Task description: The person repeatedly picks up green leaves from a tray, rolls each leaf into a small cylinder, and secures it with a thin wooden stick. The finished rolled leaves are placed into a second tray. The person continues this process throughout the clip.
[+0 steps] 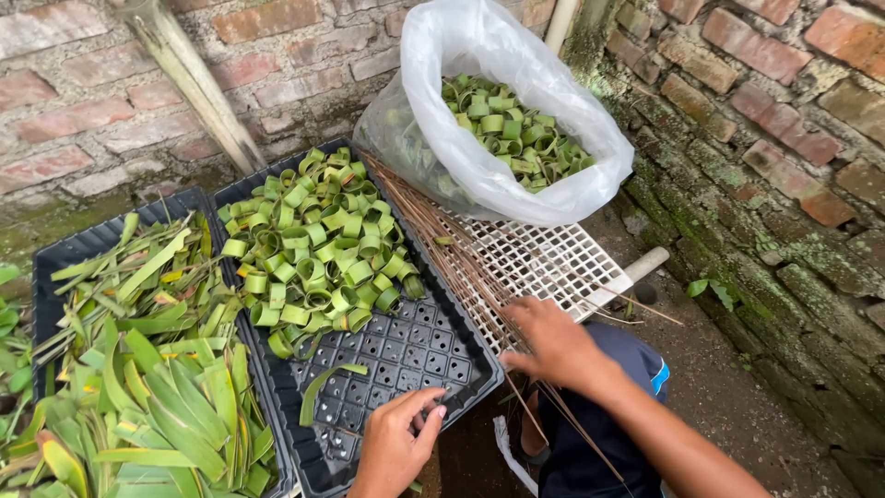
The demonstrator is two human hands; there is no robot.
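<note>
**Head view: hands at the sticks and the black tray**

Head view, looking down. Right hand at about 5 o'clock rests on a bundle of thin brown sticks, fingers curled over the sticks' lower end — whether a single stick is pinched, cannot tell. Left hand at 6 o'clock sits at the near edge of the black tray, fingers loosely curled, thumb and fingertips drawn close together; nothing clearly held.

Sticks run diagonally from 12 o'clock down toward 5 o'clock, lying across a white plastic grid just beside the tray's right rim. A loose green leaf strip lies on the tray's bare cells, near the left hand at its 10 o'clock. Far half of the tray is heaped with rolled green leaf rings.

At 1 o'clock a clear plastic bag stands open on the grid — full of the same rings. At 9 o'clock a second dark tray holds flat long green leaves. Brick wall behind and on the right side, mossy.
</note>
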